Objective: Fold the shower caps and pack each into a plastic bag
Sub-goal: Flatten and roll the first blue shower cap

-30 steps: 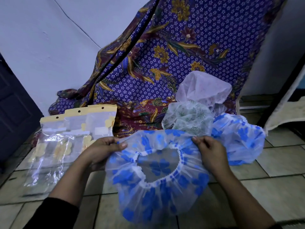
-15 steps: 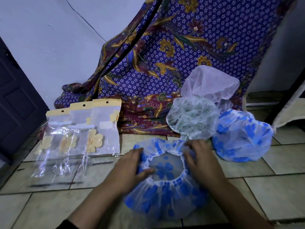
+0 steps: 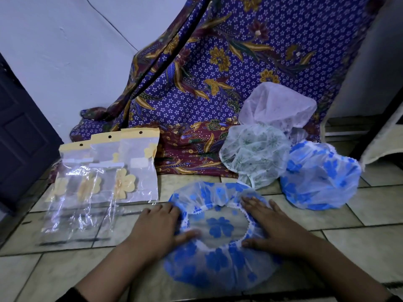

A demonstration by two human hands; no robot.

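Observation:
A clear shower cap with blue flowers [image 3: 218, 227] lies spread on the tiled floor, its elastic opening facing up. My left hand [image 3: 159, 225] presses flat on its left rim with straight fingers. On the right rim my right hand [image 3: 268, 225] presses flat the same way. Three clear plastic bags with yellow headers and yellow flower prints [image 3: 104, 177] lie overlapping to the left. Behind the cap sit three more caps: a green-patterned one [image 3: 255, 155], a plain white one [image 3: 277, 105] and another blue-flowered one [image 3: 320, 177].
A purple batik cloth [image 3: 218, 73] hangs down the wall and onto the floor behind everything. A dark door [image 3: 19, 136] stands at the left. A pale mat edge [image 3: 383, 144] shows at the far right.
The cap was held up by its rim in both hands, then lowered to the floor. Both hands now lie flat on it, pressing it down.

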